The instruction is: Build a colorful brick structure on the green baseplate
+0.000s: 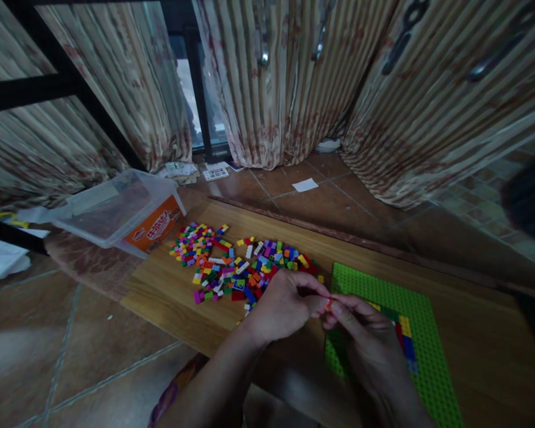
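Observation:
My left hand [289, 303] and my right hand [368, 333] meet over the left edge of a green baseplate [410, 297]. Pinched between the fingertips of both is a small orange brick [329, 304], partly covered by the fingers. Coloured bricks [408, 345] in yellow, blue and red are set in rows on the baseplate, some of them hidden behind my right hand. To the left of my hands, a loose pile of mixed bricks [238, 278] spreads over the wooden tabletop [160, 297].
A clear plastic box [116, 208] with an orange label stands past the table's left end. Striped curtains [285, 89] hang behind. On the tiled floor lie a white paper [305, 185] and a printed card [216, 172].

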Demonstrator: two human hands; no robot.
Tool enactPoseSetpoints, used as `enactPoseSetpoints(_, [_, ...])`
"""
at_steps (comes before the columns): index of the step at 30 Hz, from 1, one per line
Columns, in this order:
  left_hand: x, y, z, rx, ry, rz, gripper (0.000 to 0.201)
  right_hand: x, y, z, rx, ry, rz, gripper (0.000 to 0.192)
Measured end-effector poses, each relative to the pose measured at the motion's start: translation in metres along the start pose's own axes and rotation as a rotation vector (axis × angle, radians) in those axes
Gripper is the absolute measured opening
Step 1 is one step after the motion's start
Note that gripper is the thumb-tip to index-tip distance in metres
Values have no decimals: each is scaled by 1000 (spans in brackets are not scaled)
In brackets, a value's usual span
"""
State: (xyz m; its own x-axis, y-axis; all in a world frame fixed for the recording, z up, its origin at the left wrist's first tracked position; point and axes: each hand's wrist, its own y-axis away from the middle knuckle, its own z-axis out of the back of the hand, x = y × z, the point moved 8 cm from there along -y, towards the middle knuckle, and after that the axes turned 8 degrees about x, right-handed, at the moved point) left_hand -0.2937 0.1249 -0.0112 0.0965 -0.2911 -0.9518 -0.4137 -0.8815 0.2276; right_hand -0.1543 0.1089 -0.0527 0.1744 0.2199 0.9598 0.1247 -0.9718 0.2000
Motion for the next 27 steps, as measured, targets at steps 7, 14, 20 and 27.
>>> enactPoseSetpoints(7, [5, 0, 10, 0, -150, -9, 13, 3, -3, -12, 0, 66, -8, 29])
enactPoseSetpoints(14, [4, 3, 14, -46, -84, 31, 6, 5, -4, -18, 10, 31, -4, 28])
enactPoseSetpoints(20, [5, 4, 13, -51, 31, 62, 6, -4, -3, -16, -14, -88, -86, 32])
enactPoseSetpoints(27, [-11, 15, 31, 58, -336, 29, 11, 9, -6, -25, -3, 382, 136, 18])
